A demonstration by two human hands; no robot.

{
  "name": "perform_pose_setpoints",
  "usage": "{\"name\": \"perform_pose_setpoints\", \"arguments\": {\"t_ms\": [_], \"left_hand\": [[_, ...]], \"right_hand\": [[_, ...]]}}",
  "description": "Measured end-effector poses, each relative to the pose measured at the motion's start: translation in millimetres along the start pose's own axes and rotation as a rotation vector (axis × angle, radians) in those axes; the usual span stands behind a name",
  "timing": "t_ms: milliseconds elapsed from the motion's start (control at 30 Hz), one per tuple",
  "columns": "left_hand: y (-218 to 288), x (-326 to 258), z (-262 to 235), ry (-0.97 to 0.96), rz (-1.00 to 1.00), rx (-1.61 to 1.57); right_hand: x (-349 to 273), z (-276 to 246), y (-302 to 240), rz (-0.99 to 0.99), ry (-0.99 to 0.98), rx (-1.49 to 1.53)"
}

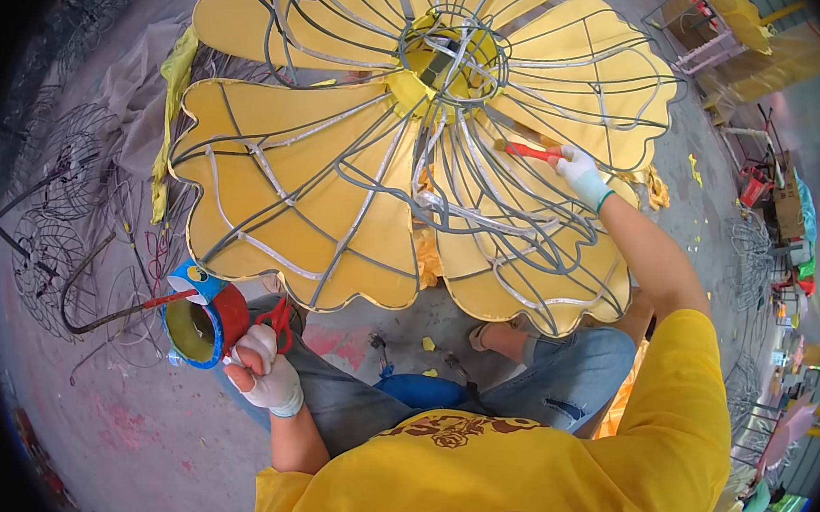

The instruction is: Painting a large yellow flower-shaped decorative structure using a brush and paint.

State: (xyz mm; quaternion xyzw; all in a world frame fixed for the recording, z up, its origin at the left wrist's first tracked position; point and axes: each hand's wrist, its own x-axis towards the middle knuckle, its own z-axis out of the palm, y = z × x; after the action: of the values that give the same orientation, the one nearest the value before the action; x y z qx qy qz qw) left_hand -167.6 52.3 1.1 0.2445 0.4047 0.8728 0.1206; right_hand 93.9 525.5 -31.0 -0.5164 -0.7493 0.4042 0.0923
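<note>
Yellow cloth, tons of it: the big wire-framed flower [307, 168] sat right in front of the legs [345, 375], petals spread wide and wires facing up, probably so both the cloth and the wires were easy to get at. From where I was running things, the right hand [582, 176], in a white glove, had its fingers closed round the red handle of a brush [531, 151]. Its tip pointed in toward the flower's middle ring [452, 59], over a right-hand petal; I couldn't tell if it touched. The left hand [268, 379], gloved with bare fingertips, was curled up just beside a red and blue tub [220, 324], mouth open. I'd guess it sat off to the left to keep it handy and away from the cloth. Red scissors [277, 323] poked up by those fingers, but honestly I couldn't tell whether the hand gripped them, the tub or both
</note>
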Motion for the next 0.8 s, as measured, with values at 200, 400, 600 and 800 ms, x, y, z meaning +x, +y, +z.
{"name": "perform_pose_setpoints", "arguments": {"t_ms": [200, 400, 600, 800], "left_hand": [[4.3, -2.4, 1.8, 0.010, 0.007, -0.009], [5.8, -6.7, -1.9, -0.039, 0.009, -0.052], [7.2, -14.8, -6.3, -0.007, 0.008, -0.051], [7.8, -16.9, -8.6, -0.040, 0.000, -0.060]], "right_hand": [[-64.2, -50.6, -3.8, -0.103, 0.109, -0.386], [-127.2, -109.5, -32.6, 0.030, 0.117, -0.519], [-168.2, -154.0, -66.0, 0.158, 0.144, -0.648], [-209.0, -196.0, -55.8, 0.150, 0.289, -0.401]]}}
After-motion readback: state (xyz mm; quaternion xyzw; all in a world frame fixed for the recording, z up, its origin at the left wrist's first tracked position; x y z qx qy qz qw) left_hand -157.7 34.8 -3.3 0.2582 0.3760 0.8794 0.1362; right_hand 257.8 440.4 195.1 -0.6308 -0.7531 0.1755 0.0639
